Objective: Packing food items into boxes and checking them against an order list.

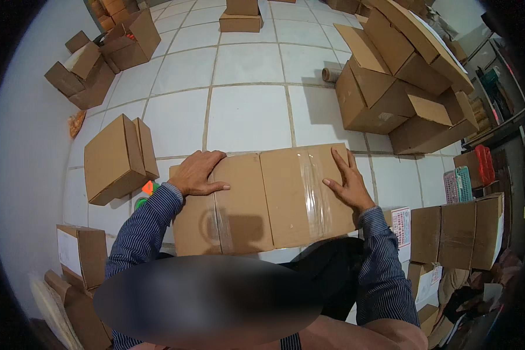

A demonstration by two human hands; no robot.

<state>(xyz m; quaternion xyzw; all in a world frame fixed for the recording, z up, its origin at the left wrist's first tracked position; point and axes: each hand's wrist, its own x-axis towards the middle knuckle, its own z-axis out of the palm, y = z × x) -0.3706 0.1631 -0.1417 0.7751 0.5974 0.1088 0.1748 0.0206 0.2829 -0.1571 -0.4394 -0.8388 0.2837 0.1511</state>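
In front of me lies a piece of brown cardboard (pixel 284 201), apparently a flattened or closed carton, with creases running across it. Clear tape (pixel 317 197) runs down its right part, and more shows on the left. My left hand (pixel 201 173) holds the far left portion, thumb spread over the top and fingers at the far edge. At the far right corner my right hand (pixel 347 181) grips the side, thumb and a finger on the upper face. A shadow falls on the cardboard's near left part. Its underside is hidden.
Cardboard boxes (pixel 113 162) stand on the white tiled floor (pixel 249 113) at left. Open cartons (pixel 372 92) are piled at far right, beside a tape roll (pixel 331 75). Orange and green tape dispensers (pixel 148 188) lie near my left wrist. Plastic baskets (pixel 458 184) and a long carton (pixel 455 232) are at right.
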